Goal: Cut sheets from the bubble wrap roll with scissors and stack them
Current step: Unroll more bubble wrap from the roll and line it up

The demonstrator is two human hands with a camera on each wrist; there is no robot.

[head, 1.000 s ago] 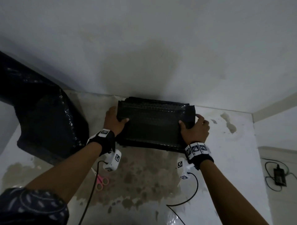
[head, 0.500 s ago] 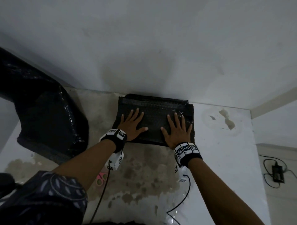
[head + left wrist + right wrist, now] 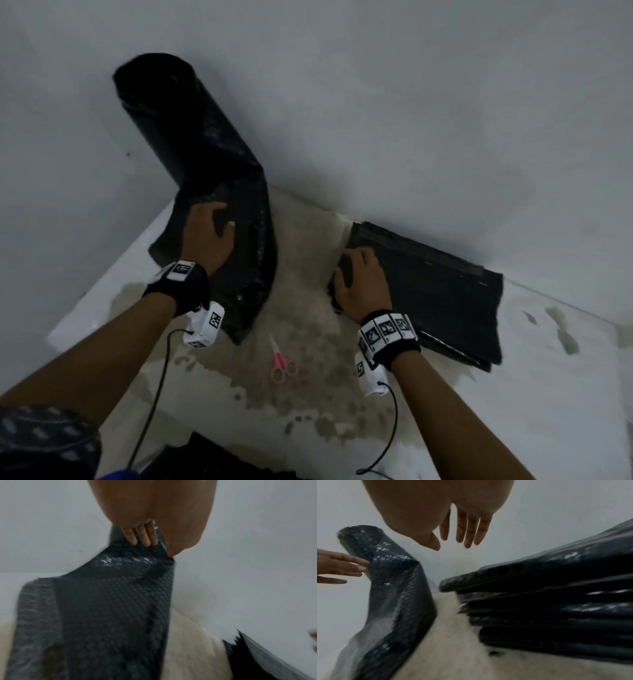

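Observation:
The black bubble wrap roll [image 3: 191,130] leans against the wall, its loose end [image 3: 246,274] draping down onto the stained surface. My left hand [image 3: 212,226] lies on that loose sheet with straight fingers [image 3: 142,536] touching the wrap [image 3: 111,608]. The stack of cut black sheets [image 3: 438,291] lies against the wall to the right. My right hand [image 3: 352,274] hovers at the stack's left corner, fingers [image 3: 467,531] loose and holding nothing. Pink scissors [image 3: 282,363] lie on the surface between my forearms. The right wrist view shows the roll [image 3: 393,581] on the left and the stack [image 3: 556,601] on the right.
The white surface [image 3: 342,394] carries brown stains and meets the wall just behind roll and stack. Black cables [image 3: 154,394] trail from both wrist cameras. Something dark [image 3: 212,459] lies at the near edge.
Both hands have left the top of the stack. My left hand moved left onto the roll's loose sheet; my right hand shifted to the stack's left corner. The view swung left.

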